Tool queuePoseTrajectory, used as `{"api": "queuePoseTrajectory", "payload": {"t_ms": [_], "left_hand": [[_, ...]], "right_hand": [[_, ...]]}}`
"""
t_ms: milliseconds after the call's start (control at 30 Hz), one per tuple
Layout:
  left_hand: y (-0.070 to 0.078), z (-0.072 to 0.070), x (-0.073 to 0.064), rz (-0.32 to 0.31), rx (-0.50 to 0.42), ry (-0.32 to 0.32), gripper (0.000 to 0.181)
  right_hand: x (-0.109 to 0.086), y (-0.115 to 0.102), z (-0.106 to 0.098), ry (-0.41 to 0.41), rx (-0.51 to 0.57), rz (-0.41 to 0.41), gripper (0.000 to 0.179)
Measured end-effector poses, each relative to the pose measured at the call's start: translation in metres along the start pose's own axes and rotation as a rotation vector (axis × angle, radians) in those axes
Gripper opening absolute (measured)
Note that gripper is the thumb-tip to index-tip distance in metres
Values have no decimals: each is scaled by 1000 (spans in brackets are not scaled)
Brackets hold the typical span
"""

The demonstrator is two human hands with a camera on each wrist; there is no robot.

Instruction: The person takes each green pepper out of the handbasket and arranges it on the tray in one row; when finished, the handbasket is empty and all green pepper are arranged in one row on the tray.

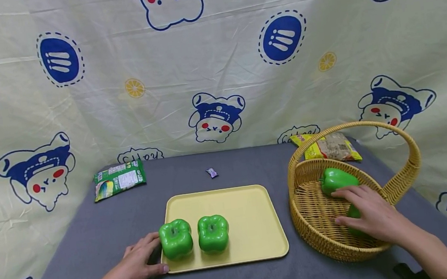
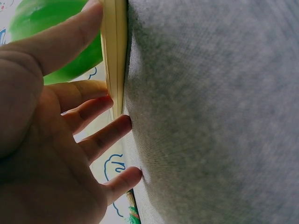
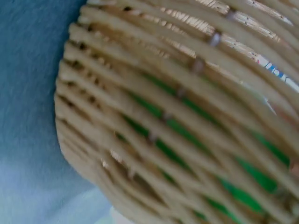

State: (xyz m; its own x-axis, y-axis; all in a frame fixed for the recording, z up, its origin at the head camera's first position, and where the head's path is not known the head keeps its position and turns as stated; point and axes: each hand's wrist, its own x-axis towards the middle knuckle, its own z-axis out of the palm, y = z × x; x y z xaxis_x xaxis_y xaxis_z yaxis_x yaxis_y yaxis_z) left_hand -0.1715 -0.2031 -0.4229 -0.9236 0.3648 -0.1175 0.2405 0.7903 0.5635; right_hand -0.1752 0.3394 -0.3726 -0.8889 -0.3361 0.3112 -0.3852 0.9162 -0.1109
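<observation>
At the far left of the grey felt-like table cover lies a flat, glossy green packet, near the back edge with open cloth all round it. The left hand rests at the left rim of the smooth, pale yellow tray, a rounded-corner rectangle. Its fingers are spread and nearly straight against the tray's thin edge, and the thumb lies along the rim beside the first pepper; nothing is gripped. That shiny, lobed green pepper sits in the tray's near left corner, with a second pepper just beside it; the two stand close, barely apart. The tray's right half and back are bare. A small purple wrapper lies behind the tray.

To the right stands a round woven wicker basket with a tall arched handle, close to the tray's right edge. Inside, the right hand lies palm down over a green pepper near the front wall, fingers draped on it; whether they clasp it cannot be told. Another pepper sits farther back. A crinkly yellow snack bag lies behind the basket.
</observation>
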Motion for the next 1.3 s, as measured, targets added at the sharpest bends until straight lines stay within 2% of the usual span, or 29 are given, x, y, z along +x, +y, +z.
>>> {"api": "queuePoseTrajectory", "payload": {"t_ms": [167, 300, 433, 700, 900, 1300], "left_hand": [[0, 0, 0, 2, 3, 2, 78], [0, 0, -1, 8, 7, 10, 78], [0, 1, -1, 10, 6, 10, 78], [-1, 1, -1, 5, -1, 3, 78], [0, 0, -1, 13, 8, 16, 78], [0, 0, -1, 34, 19, 21, 77]], "right_hand": [[-2, 5, -5, -51, -50, 21, 59], [-6, 9, -4, -53, -73, 3, 57], [-9, 12, -1, -68, -57, 2, 56], [-13, 16, -2, -109, -20, 53, 58], [-17, 22, -7, -132, -7, 74, 66], [-25, 34, -16, -233, 54, 154, 89]]}}
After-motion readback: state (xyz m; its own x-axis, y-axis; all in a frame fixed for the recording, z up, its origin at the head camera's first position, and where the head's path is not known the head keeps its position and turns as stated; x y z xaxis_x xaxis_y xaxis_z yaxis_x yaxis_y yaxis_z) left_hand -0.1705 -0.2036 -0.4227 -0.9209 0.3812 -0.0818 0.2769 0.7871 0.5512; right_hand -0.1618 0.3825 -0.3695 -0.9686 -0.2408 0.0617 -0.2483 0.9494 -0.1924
